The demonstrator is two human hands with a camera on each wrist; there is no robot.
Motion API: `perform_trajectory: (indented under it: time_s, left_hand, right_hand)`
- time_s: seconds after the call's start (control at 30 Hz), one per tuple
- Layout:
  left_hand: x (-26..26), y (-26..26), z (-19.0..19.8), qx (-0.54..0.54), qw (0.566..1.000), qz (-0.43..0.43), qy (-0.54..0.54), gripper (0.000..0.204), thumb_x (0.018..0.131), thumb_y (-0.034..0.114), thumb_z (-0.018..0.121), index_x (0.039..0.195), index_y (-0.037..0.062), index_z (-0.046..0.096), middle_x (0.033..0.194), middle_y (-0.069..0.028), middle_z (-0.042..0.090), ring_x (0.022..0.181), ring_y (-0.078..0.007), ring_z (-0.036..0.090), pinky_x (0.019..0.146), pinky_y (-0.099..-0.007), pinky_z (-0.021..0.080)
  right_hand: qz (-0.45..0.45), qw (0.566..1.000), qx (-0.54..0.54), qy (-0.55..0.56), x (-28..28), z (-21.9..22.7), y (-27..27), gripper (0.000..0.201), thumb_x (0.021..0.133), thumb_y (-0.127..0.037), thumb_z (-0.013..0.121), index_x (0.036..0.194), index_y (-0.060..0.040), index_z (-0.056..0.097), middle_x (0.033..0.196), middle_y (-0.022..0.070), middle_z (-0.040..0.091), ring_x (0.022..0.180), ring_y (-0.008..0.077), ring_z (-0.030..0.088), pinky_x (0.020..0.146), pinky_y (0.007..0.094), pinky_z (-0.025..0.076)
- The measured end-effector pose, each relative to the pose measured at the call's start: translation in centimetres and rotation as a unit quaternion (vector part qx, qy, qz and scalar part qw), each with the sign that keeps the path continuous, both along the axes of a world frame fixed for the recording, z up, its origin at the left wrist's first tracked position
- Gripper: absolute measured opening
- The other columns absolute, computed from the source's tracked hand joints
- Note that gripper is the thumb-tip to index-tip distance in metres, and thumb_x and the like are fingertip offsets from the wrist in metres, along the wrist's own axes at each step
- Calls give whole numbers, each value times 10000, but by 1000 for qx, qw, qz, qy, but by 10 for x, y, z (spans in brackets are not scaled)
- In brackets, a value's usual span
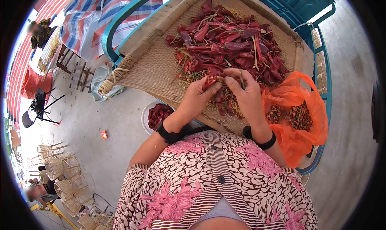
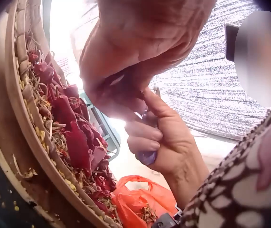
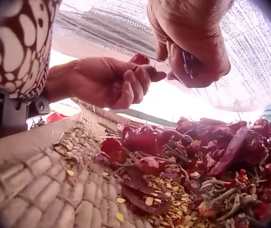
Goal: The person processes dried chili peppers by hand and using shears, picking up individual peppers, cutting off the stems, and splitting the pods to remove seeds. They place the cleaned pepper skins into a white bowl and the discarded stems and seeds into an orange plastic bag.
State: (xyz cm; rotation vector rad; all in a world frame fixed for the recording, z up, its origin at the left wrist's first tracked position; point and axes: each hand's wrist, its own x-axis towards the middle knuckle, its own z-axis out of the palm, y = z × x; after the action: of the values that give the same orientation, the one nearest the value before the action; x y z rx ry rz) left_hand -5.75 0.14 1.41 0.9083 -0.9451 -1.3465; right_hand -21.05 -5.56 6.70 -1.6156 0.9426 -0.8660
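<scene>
My left hand point(image 1: 197, 96) pinches a dried red chili pepper point(image 1: 210, 81) above the near edge of a woven mat tray point(image 1: 148, 65). Close beside it, my right hand point(image 1: 248, 95) has its fingers curled round a small metal tool with a purple handle point(image 2: 147, 157); whether it is a knife or scissors I cannot tell. In the right wrist view the fingertips of both hands almost meet at the pepper point(image 3: 140, 59). A large heap of dried red chilies point(image 1: 237, 45) covers the tray beyond the hands, with loose yellow seeds point(image 3: 176, 202) and stems around it.
An orange plastic bag point(image 1: 295, 147) of stems and scraps hangs open at the tray's right. Below its left edge, a white basin point(image 1: 144, 119) holds red chili pieces. Teal metal rails point(image 1: 108, 35) surround the tray. Wicker chairs point(image 1: 60, 165) and people are off to the left.
</scene>
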Motion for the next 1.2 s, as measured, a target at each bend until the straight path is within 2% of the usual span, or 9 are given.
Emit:
perform_trajectory:
  time_s: [0.07,0.3,0.4,0.7,0.8,0.9,0.97,1.0,1.2]
  left_hand:
    - [-1,2,2,-7,999,14,-32,198,984,163,551,1110,25,616,845,32,585,723,-54,532,653,-228,465]
    - [15,9,8,17,999,-37,1,169,975,198,574,1016,41,622,713,41,529,623,-51,478,576,-221,405]
    - [19,10,8,52,995,-67,61,172,971,224,581,980,57,623,665,43,501,603,-55,463,566,-222,381]
    - [33,9,-3,-28,979,-188,71,146,975,173,564,1009,31,567,787,-9,539,650,-96,469,603,-255,413]
    - [29,11,-8,18,992,-100,79,167,985,191,545,1030,31,559,805,-14,560,697,-108,525,635,-245,440]
    - [36,22,-8,17,998,-43,46,175,994,215,530,1052,53,555,834,-6,580,729,-107,556,665,-222,449]
    - [39,32,-2,69,998,6,-10,139,995,195,531,1040,64,541,802,14,545,710,-87,530,658,-226,436]
    - [41,36,0,93,994,30,-39,122,996,185,531,1034,70,535,786,24,528,701,-78,517,655,-227,430]
    - [37,36,-11,96,989,114,-5,152,964,205,588,1019,67,555,676,51,475,616,-46,486,557,-209,392]
  right_hand:
    - [59,997,36,-25,2,-4,-4,131,905,-106,659,995,-12,645,947,5,556,836,74,540,734,224,434]
    - [38,979,-201,22,8,-9,3,54,932,-76,606,965,-35,612,756,-20,535,628,63,523,566,216,422]
    - [85,954,251,-142,1,3,5,65,955,-114,577,993,-65,595,712,-21,514,481,38,417,447,200,348]
    - [131,704,594,-366,-1,-17,-1,79,966,-130,556,1010,-71,588,721,-25,525,435,18,361,383,188,299]
    - [43,832,450,-320,-3,-3,3,103,963,-139,561,1014,-51,577,782,3,568,433,16,356,385,185,293]
    - [-7,983,180,-25,-33,-10,-11,130,931,-152,589,1006,-47,570,841,43,598,568,92,474,509,249,381]
    - [-68,973,-30,220,-50,-23,-21,172,880,-147,632,1006,-47,570,837,84,598,730,200,581,655,330,454]
    - [-89,913,-144,371,-52,-23,-19,199,854,-145,653,1010,-49,576,825,103,580,811,249,606,714,361,463]
    - [82,921,-136,356,-24,-19,5,254,802,-172,700,1028,-105,604,907,104,570,828,293,617,728,399,474]
